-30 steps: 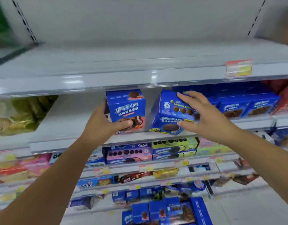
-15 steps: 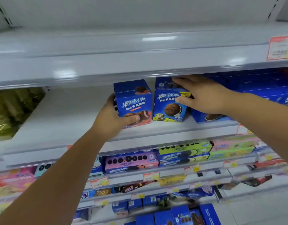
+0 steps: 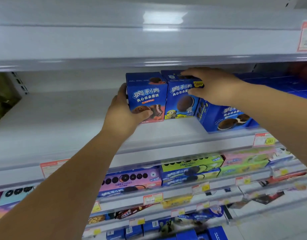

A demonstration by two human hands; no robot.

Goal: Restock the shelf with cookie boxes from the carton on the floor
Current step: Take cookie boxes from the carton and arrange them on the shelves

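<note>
Two blue cookie boxes stand upright side by side on the white shelf [image 3: 62, 129]. My left hand [image 3: 122, 113] grips the left box [image 3: 146, 94] from its left side, thumb across the lower front. My right hand [image 3: 213, 85] holds the right box [image 3: 180, 103], the one with a yellow cartoon figure, by its top and front right corner. A third blue cookie box [image 3: 225, 118] stands at an angle just right of it, nearer the shelf edge. More blue boxes fill the shelf behind my right forearm. The carton is out of view.
The shelf left of the boxes is bare white up to some green packs [image 3: 3, 99] at the far left. An upper shelf [image 3: 149, 42] hangs low above the boxes. Price tags [image 3: 263, 139] line the shelf edge. Lower shelves hold pink, green and blue cookie packs [image 3: 132, 181].
Both hands pushed the two boxes deeper onto the shelf; the right box turned from tilted to upright with its front facing me and now sits against the left one.
</note>
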